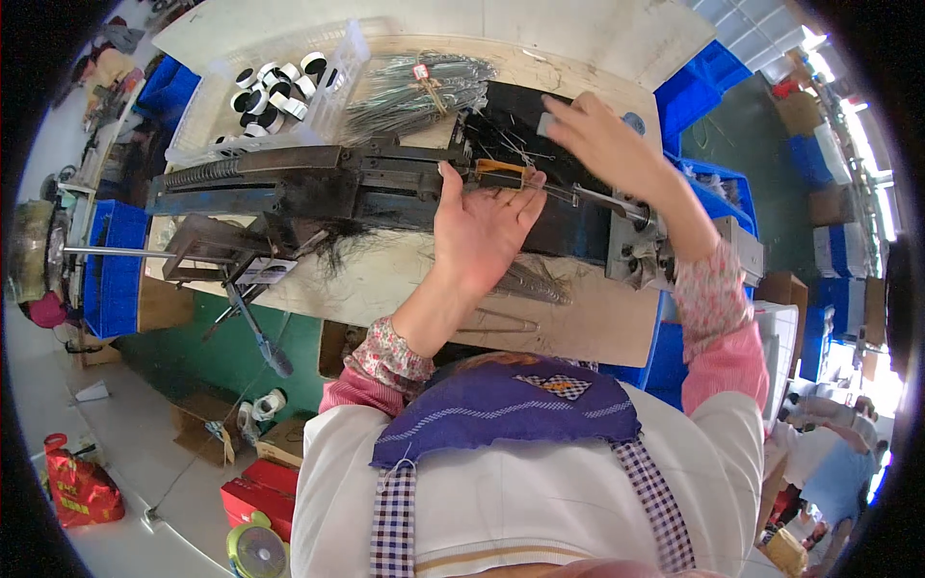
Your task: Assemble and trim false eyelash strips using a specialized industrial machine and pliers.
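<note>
Wooden workbench [588, 328] fills the centre. A long dark metal machine [318, 188] lies across it from 9 to 3 o'clock, with a coil spring at its 9 o'clock end.

At 11 o'clock, a clear plastic basket [332, 91] of black-and-white tape rolls [275, 87]. At 12, a bundle of thin wires [419, 87] with a red tag, looks untouched. Loose wires [530, 279] on the bench at 5 o'clock of the left hand, possibly already processed; can't confirm.

Left hand [482, 226]: fingers together and extended, laid flat over the machine's rail, tips touching an orange-handled part [501, 169] at centre. Not pinching anything visible.

Right hand [602, 140]: at 1 o'clock, fingers loosely together, tips down on a black pad [520, 111] strewn with wires. Whether it's pinching one, can't tell.

Judgement: mid-cycle, feeding a wire to the machine; most of the stock remains.
</note>
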Demonstrator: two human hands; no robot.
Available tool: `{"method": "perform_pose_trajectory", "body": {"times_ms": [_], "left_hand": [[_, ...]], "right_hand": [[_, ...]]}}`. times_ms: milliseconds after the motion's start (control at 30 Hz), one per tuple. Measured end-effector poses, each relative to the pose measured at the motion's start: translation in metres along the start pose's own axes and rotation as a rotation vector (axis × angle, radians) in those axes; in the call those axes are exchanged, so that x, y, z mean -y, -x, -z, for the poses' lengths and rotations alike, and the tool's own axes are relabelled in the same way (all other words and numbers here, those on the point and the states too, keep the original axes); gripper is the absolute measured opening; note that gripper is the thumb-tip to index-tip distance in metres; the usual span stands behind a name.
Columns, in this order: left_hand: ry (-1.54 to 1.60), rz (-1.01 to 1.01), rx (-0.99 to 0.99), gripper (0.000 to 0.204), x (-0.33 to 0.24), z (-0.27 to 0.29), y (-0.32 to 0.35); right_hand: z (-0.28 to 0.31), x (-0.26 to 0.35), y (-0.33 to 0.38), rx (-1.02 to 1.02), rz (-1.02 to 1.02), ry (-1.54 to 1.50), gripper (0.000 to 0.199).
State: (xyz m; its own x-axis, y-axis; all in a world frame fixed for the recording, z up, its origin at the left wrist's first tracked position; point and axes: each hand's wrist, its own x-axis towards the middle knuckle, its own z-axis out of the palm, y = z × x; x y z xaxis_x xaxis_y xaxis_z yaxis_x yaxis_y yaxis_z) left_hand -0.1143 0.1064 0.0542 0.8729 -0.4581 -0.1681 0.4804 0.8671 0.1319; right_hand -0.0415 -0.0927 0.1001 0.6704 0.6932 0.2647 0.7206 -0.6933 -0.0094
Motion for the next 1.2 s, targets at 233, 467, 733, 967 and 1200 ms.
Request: {"method": "perform_pose_trajectory", "body": {"times_ms": [233,467,733,967,1200], "left_hand": [[-0.021,-0.034,0.062,0.069,0.003,0.008,0.007],[-0.081,-0.139,-0.037,0.07,0.006,0.008,0.012],[-0.211,-0.116,-0.008,0.067,0.003,-0.005,0.01],[-0.101,-0.055,0.008,0.069,0.0,-0.006,0.012],[-0.159,-0.081,0.028,0.069,-0.006,0.005,0.017]], "right_hand": [[-0.003,0.055,-0.007,-0.221,-0.23,-0.365,0.022],[-0.004,0.061,-0.016,-0.15,-0.218,-0.393,0.014],[-0.001,0.063,-0.009,-0.254,-0.139,-0.253,0.014],[0.006,0.06,-0.009,-0.263,-0.097,-0.164,0.02],[0.006,0.058,-0.015,-0.311,-0.164,-0.223,0.017]]}}
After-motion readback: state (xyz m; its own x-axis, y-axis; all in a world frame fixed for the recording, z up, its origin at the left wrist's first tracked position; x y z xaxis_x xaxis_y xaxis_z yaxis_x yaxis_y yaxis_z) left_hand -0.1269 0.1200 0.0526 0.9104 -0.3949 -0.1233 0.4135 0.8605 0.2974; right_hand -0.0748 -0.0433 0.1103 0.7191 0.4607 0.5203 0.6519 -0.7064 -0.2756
